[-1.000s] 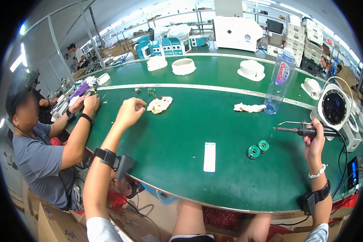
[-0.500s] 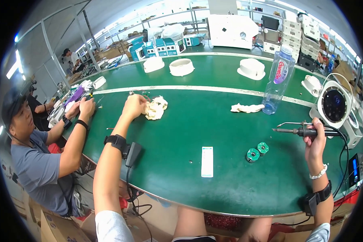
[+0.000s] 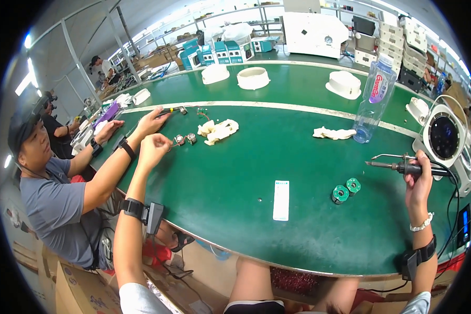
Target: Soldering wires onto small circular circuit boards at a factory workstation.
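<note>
My right hand (image 3: 418, 183) is closed around the handle of a soldering iron (image 3: 403, 167), its tip pointing left above the table; a thin metal tube runs along its top. My left hand (image 3: 154, 150) has thumb and fingers pinched on a thin reddish wire (image 3: 174, 144). That wire leads to small round metal parts (image 3: 185, 139) just right of the fingertips. Beyond them lies a crumpled cream cloth (image 3: 219, 131). Left of my hand, a co-worker's hand (image 3: 152, 121) holds a dark tool with a yellow band (image 3: 168, 110) by a small metal part (image 3: 183, 110).
Two green-topped round coils (image 3: 340, 194) and a white paper strip (image 3: 281, 201) lie on the green table (image 3: 235, 225). A clear bottle (image 3: 374, 102) stands beside a second cream cloth (image 3: 334, 133). A round-faced white device (image 3: 445, 133) and cables (image 3: 451, 201) are at right; white housings (image 3: 254, 78) sit farther back.
My left hand has left the cloth, moving left and nearer, and now pinches a wire with round parts beside it. The co-worker's hand has reached right with the tool. My right hand keeps the soldering iron.
</note>
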`<control>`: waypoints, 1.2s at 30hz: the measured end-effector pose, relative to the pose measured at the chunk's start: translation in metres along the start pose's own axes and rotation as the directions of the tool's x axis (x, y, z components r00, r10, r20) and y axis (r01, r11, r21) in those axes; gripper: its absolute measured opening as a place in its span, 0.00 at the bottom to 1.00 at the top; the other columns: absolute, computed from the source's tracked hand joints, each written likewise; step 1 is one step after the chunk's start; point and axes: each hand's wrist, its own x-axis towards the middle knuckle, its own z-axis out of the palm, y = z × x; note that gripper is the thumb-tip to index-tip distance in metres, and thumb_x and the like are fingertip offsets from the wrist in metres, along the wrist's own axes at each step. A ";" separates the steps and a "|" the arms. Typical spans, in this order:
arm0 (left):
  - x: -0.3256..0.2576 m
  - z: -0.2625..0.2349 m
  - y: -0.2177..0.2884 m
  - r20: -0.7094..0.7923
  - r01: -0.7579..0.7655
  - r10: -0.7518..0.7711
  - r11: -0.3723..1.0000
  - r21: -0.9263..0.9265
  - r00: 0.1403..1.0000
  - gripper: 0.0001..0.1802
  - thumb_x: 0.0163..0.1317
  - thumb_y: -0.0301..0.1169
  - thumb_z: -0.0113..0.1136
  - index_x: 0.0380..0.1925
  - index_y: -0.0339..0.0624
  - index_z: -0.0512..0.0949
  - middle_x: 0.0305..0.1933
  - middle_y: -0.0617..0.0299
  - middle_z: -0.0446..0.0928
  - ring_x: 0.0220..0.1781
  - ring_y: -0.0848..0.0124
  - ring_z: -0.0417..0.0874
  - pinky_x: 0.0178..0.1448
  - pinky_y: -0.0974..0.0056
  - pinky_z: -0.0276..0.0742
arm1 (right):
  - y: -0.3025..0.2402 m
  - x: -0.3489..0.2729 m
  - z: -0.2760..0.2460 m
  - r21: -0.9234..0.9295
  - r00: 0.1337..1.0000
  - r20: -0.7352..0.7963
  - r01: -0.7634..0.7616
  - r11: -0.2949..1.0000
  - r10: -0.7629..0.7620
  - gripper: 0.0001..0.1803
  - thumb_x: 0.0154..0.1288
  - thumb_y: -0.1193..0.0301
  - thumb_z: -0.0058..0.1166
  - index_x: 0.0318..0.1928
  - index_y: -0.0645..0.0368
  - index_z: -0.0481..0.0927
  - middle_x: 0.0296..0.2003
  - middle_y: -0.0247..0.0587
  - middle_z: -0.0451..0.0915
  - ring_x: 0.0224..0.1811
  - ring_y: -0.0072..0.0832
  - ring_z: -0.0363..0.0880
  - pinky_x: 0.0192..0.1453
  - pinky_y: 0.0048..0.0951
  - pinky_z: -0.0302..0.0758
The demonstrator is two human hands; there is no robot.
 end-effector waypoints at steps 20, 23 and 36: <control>0.074 -0.006 0.010 0.636 0.713 -0.325 0.252 -0.654 0.699 0.21 0.62 0.45 0.41 0.44 0.39 0.68 0.11 0.72 0.55 0.10 0.76 0.52 0.15 0.70 0.52 | 0.003 0.001 -0.003 -0.021 0.998 -0.043 -0.050 0.999 0.049 0.15 0.61 0.59 0.45 0.28 0.58 0.70 0.18 0.29 0.69 0.10 0.12 0.61 0.12 0.12 0.55; 0.088 0.015 0.013 0.520 0.598 -0.426 0.065 -0.799 0.740 0.16 0.64 0.41 0.37 0.35 0.41 0.68 0.13 0.75 0.50 0.11 0.82 0.45 0.15 0.74 0.42 | 0.002 0.002 -0.003 -0.028 0.998 -0.036 -0.048 0.998 0.047 0.15 0.61 0.59 0.44 0.28 0.58 0.69 0.18 0.30 0.69 0.10 0.12 0.61 0.12 0.12 0.55; 0.131 0.123 0.039 -0.213 0.603 -0.613 0.789 -0.116 0.761 0.22 0.48 0.39 0.57 0.40 0.33 0.77 0.47 0.45 0.74 0.50 0.56 0.75 0.52 0.57 0.70 | 0.003 0.006 -0.007 -0.035 0.998 -0.008 -0.055 0.998 0.054 0.14 0.62 0.60 0.43 0.27 0.57 0.67 0.18 0.29 0.68 0.10 0.12 0.60 0.12 0.12 0.54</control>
